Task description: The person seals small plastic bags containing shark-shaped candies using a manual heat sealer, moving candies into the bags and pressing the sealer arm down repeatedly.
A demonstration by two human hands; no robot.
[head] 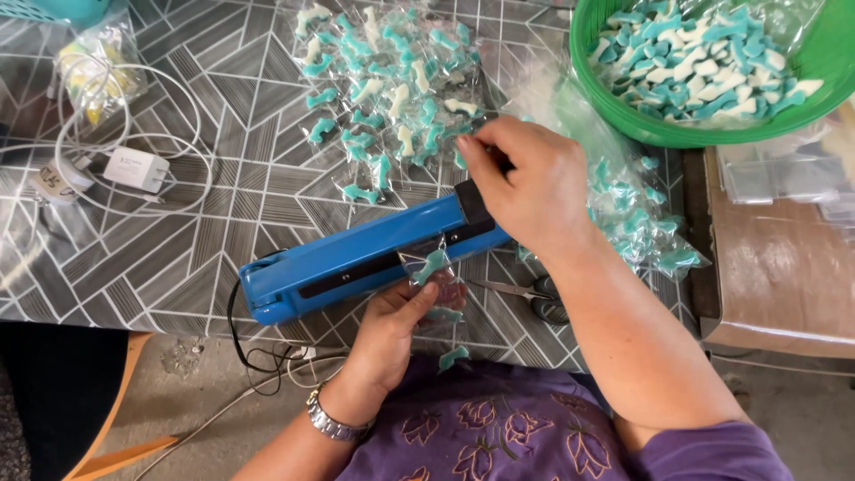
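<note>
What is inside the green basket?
The green basket holds teal and white candies on a clear plastic liner. Its bottom is covered by them.

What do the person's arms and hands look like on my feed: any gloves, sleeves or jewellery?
Both hands are bare, no gloves. The left hand has a silver metal link watch on its wrist. The right hand shows no rings or watch, and its forearm is uncovered up to a short purple sleeve. The top is purple with embroidered flower outlines.
</note>
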